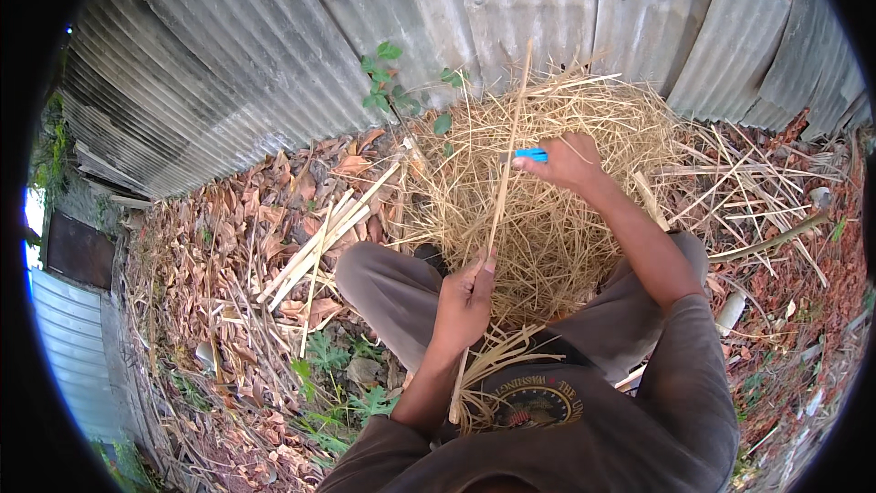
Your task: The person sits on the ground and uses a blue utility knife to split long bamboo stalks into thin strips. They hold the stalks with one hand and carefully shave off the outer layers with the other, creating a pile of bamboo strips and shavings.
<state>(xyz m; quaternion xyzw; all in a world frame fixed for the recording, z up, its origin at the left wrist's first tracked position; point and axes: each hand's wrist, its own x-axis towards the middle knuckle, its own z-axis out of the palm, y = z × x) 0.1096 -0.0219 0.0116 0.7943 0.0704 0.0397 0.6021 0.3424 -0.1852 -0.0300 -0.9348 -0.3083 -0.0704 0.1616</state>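
Note:
A long, thin, pale strip of wood or bamboo (513,119) runs from above my lap up toward the metal wall, tilted slightly right. My left hand (464,306) is closed around its lower part, and its near end sticks out below my wrist. Higher up, my right hand (573,161) grips a small blue-handled tool (531,155), whose tip meets or lies right beside the strip. Whether it has a blade cannot be made out. Thin curled shavings (497,370) lie on my lap, and a large heap of straw-coloured shavings (557,228) spreads between and beyond my knees.
Corrugated metal sheets (529,9) stand upright behind the heap. Split pale strips (333,237) lie on dry leaves (246,246) to the left. More thin sticks (739,192) are scattered at the right, near a curved branch (771,242). A small green plant (388,82) grows against the wall.

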